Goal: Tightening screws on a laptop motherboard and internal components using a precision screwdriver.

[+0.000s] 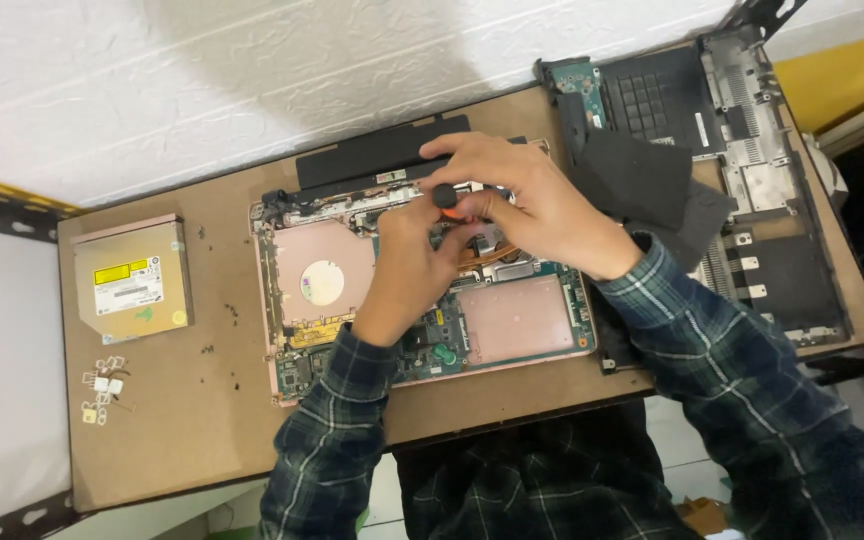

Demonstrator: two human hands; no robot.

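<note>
Over a brown desk (202, 440), the right hand (537, 200) grips a black-capped orange screwdriver (448, 200) upright above an opened pink laptop chassis (422, 290), the left hand (412, 265) pinching its shaft, with a removed optical drive (132, 280) well apart at left

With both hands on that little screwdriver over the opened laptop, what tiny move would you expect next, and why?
Probably a twist of the screwdriver. The right hand caps its black top, the left hand pinches the orange shaft, and the tip points down into the laptop base near the copper heat pipe; the screw itself is hidden.
</note>
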